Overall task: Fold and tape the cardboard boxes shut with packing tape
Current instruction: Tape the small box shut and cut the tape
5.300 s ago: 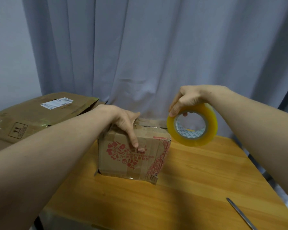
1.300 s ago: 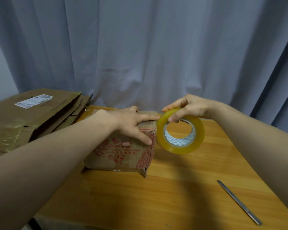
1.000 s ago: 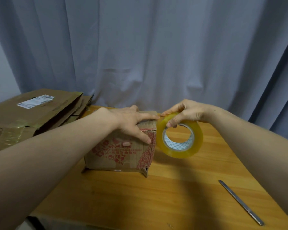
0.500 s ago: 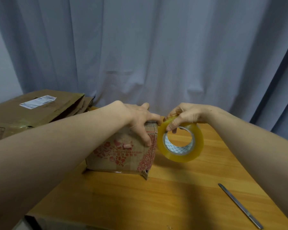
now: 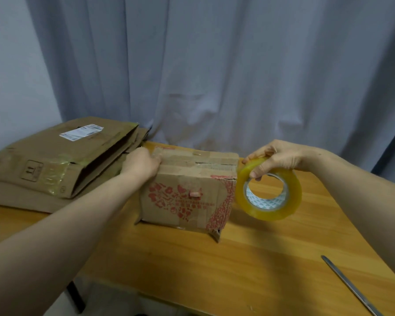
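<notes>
My left hand curls over the box at nine o'clock; right hand pinches the tape roll. Box seems light, crushable.

Wooden table, grey curtain behind, thin metal strip near right edge

Brown box with red print. Yellow tape roll, white patterned core. Honey-coloured wood table, grey curtain.
</notes>
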`<state>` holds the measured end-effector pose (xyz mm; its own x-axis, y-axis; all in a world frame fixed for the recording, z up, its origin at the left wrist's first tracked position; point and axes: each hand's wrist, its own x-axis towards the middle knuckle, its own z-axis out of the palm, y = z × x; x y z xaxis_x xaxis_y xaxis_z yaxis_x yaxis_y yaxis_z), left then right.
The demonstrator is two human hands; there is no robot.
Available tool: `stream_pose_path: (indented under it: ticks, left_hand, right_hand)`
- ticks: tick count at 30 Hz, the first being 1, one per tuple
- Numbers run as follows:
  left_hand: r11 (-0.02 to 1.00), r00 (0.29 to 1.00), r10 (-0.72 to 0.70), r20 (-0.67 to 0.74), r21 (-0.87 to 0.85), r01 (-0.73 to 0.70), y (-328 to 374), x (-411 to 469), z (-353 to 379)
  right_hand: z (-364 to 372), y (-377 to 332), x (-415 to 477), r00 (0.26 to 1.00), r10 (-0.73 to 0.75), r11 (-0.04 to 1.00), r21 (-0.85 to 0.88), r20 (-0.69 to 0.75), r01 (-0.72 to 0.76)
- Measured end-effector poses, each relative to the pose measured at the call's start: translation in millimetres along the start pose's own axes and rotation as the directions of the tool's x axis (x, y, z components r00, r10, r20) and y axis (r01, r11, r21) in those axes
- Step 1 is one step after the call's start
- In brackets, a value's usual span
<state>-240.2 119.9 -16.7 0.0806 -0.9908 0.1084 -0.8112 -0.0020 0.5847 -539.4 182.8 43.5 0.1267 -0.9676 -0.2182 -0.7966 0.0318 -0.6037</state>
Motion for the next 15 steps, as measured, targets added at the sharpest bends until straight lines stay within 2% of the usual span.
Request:
stream_pose_path:
  ticks: [5,12,14,15]
  left_hand:
    - [0.994,0.994,-0.108,-0.036,-0.026,0.107,-6,6,4]
    - [0.991,0.989,-0.129,-0.075,-0.042,0.126,-11,10,4]
    - [0.993,0.993,-0.112,-0.041,0.029,0.113,-9,7,-1]
    - [0.984,0.995,-0.097,-0.019,0.145,0.099,-6,5,-5]
  right_hand:
    - [3,-6,2,1.0,-0.014,0.999,-0.03,0.005,0.014]
    - [6,-6,3,1.0,-0.029,0.999,-0.032,-0.002,0.029]
    - [6,-5,2,0.999,-0.035,0.999,-0.023,-0.006,0.035]
    - [7,-5,2,0.999,-0.036,0.999,-0.021,-0.005,0.036]
